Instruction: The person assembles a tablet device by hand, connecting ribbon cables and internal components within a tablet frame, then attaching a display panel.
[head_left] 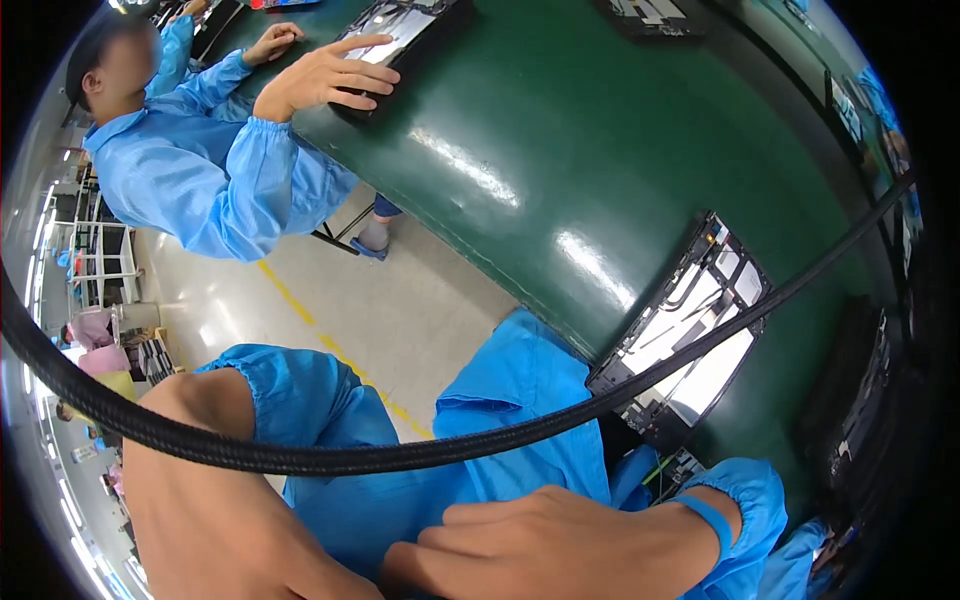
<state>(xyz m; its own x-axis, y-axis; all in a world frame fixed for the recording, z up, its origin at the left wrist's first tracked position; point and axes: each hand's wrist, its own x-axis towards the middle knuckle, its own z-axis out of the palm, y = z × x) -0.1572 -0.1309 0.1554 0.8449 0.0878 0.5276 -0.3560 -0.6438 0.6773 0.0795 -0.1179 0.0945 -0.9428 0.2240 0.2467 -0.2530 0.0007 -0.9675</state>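
My left hand point(235, 535) is low at the left, back of the hand up. Its fingers run past the lower edge of the view and are hidden. My right hand point(540, 540) lies at the bottom middle, close to the left one, with its fingers curled in. Whatever it may hold is hidden under it. Both hands are in front of my blue smock point(400, 510), away from the table. Beyond the right hand, a flat black-framed electronic unit point(715, 290) with a mirror-like silver surface rests near the table edge.
A black braided cable point(480, 455) crosses in front of the view. On the green table point(480, 90), a co-worker's hand point(330, 75) touches a similar unit point(395, 25). Another unit point(655, 15) lies at the far side. Dark panels point(860, 390) stand at right.
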